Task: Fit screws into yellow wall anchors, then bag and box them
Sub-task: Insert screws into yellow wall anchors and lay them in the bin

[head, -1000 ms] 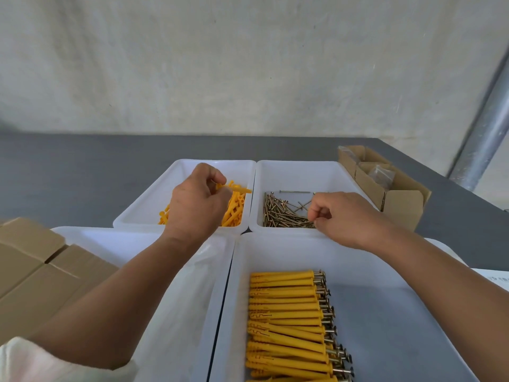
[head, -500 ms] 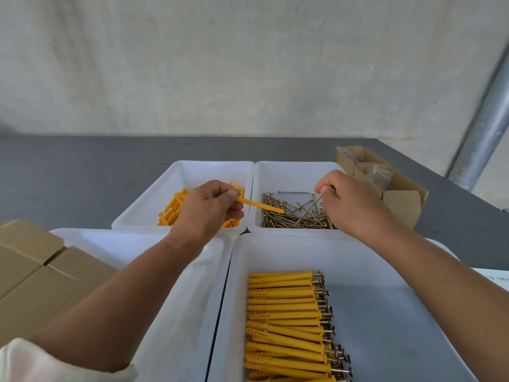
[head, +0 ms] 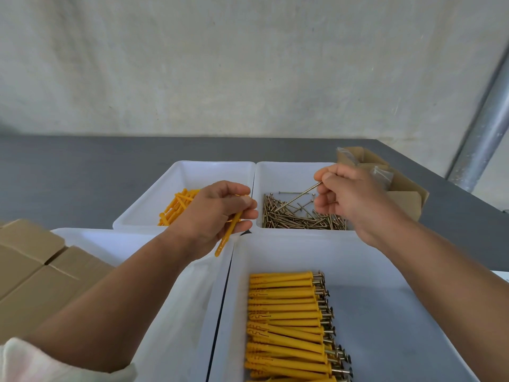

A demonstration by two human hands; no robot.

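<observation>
A single screw (head: pixel 298 195) is pinched by the right hand (head: pixel 355 199) close to its head, above the tray of loose screws (head: pixel 300 216), with its tip slanting down-left, close above or touching the pile. One yellow anchor (head: pixel 228 235) is gripped in the curled fingers of the left hand (head: pixel 214 213), and its free end hangs down over the rim between the trays.

Held so far from its tip, the screw could swing or be twisted out of the pinch. If the tip is dragged through the pile, other screws may be snagged and lifted. The anchor's upper end is hidden in the fingers, so it cannot be told whether the mouth faces the screw. If it must be turned in the hand, it could be dropped. A slanted entry could jam the screw at the mouth.

Half a second earlier, the anchor was held level, pointing right towards the screws; now it is tipped downward. The right hand, then low over the pile, is now raised with the screw drawn clear. The finished anchors (head: pixel 286 312) in the near tray (head: pixel 385 312) are unchanged.
</observation>
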